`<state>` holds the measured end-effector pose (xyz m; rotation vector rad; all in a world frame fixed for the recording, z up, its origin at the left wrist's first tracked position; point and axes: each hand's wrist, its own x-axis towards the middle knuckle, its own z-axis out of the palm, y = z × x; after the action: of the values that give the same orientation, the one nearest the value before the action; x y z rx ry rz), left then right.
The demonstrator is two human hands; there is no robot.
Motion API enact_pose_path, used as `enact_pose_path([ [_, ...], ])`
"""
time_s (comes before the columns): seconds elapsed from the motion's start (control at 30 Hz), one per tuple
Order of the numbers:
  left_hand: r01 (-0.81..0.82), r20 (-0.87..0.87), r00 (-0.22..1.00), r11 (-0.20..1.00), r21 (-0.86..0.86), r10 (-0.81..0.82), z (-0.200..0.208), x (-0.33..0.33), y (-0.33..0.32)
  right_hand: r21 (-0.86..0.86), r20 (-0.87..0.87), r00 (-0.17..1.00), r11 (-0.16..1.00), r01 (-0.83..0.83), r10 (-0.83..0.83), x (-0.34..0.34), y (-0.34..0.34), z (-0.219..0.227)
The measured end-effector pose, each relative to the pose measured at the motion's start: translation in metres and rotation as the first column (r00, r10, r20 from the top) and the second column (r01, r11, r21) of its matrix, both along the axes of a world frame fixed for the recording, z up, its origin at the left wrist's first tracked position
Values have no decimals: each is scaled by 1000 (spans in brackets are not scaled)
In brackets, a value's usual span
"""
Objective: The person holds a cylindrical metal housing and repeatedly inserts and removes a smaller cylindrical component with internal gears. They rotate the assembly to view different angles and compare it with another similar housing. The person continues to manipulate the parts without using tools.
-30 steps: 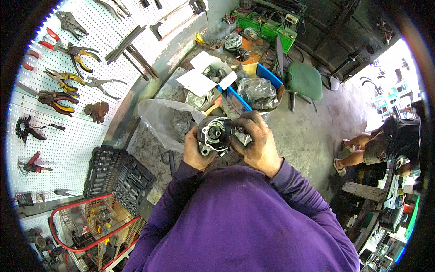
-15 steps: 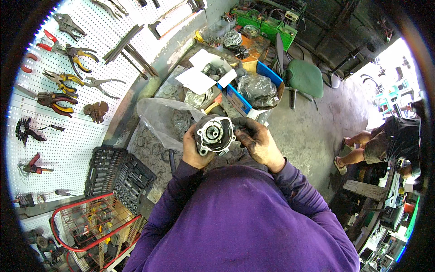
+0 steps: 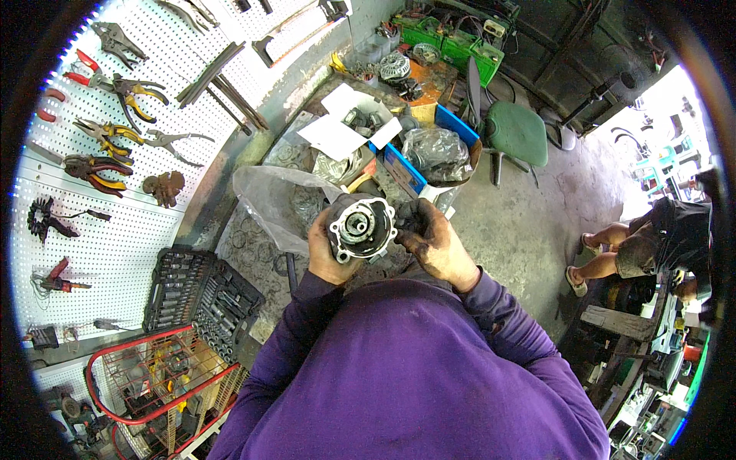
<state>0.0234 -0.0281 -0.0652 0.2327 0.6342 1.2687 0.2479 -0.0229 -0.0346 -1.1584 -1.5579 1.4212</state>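
Observation:
My left hand is wrapped round the left side of a round cast-metal housing, held up in front of my body with its open face upward. Bolt lugs stand along its pale rim, and a ringed bore with a central shaft shows inside. Just right of the housing, my right hand has its grease-blackened fingers curled together. Something dark is at those fingertips, but I cannot make out what it is. Behind the housing, a clear plastic bag lies on the workbench.
A blue-edged box with a plastic-wrapped part and a white open carton sit farther back. At left are a socket set, a red wire cart and a pegboard of pliers. A green chair and another person are at right.
The housing has shifted slightly left and tilted a little in my left hand. My right hand has drawn slightly away from its rim, with the fingers more curled.

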Motion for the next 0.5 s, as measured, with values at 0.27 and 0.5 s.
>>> enact_pose_path([
  [0.27, 71, -723, 645, 923, 379, 247, 8, 3, -7, -20, -107, 921, 926, -378, 374, -5, 0, 5],
  [0.5, 67, -724, 666, 953, 294, 176, 9, 2, -5, 35, 111, 940, 944, -328, 323, -9, 5, 11],
])
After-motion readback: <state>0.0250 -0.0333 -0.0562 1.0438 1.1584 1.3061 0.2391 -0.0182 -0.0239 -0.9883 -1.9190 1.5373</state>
